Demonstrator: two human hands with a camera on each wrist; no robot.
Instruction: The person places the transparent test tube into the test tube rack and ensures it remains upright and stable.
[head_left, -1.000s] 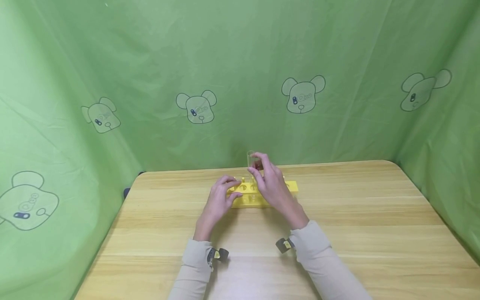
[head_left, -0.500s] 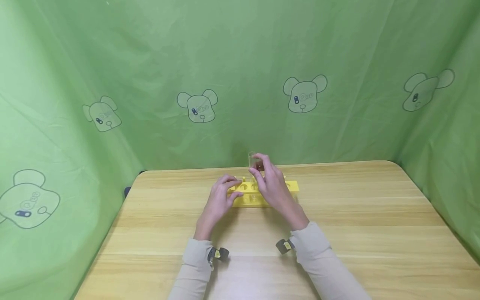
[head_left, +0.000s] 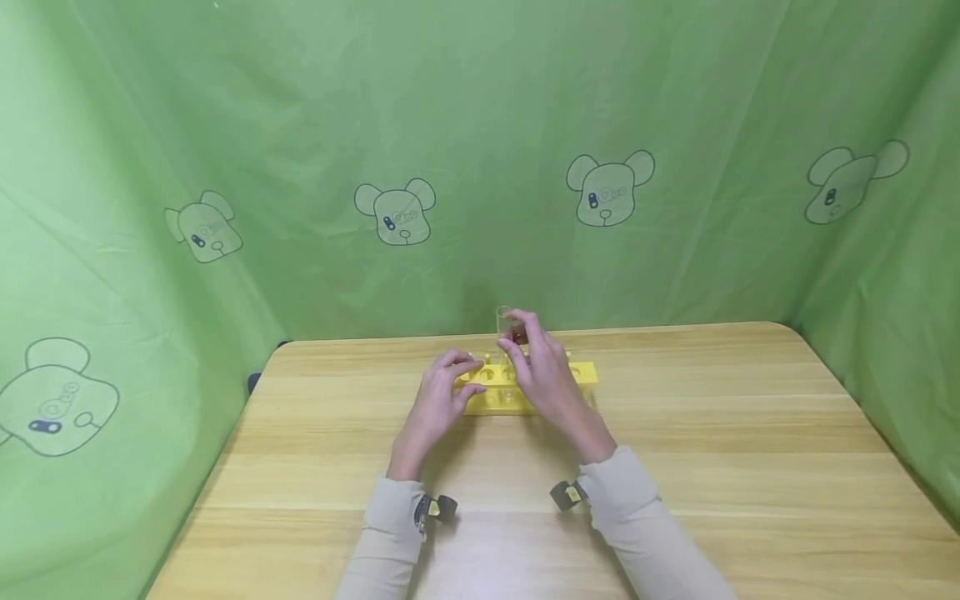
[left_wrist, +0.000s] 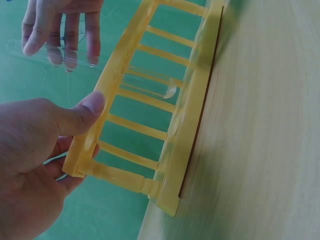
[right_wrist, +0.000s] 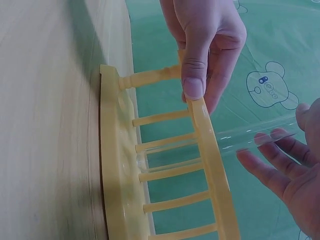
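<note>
A yellow test tube rack [head_left: 585, 373] stands on the table in the head view. My left hand [head_left: 438, 396] grips the left end of its top bar, with the thumb [left_wrist: 93, 102] on the near side and fingers behind. A clear glass test tube [head_left: 504, 320] stands upright through one of the rack's holes. Thumb and fingers of my right hand [head_left: 551, 375] pinch its upper part above the bar. In the left wrist view the tube's rounded bottom [left_wrist: 170, 90] is close to the rack's base [left_wrist: 182, 165]; whether they touch, I cannot tell.
The wooden table [head_left: 712, 450] reaches back to a green curtain [head_left: 480, 125] printed with bear heads, which also hangs at both sides. Dark wrist cameras [head_left: 444, 508] are strapped over the light sleeves [head_left: 645, 517]. Rack pegs [head_left: 487, 359] stick up behind the top bar.
The test tube has sunk slightly in its hole, and my right hand has come down a little with it. My left hand and the rack have stayed in place.
</note>
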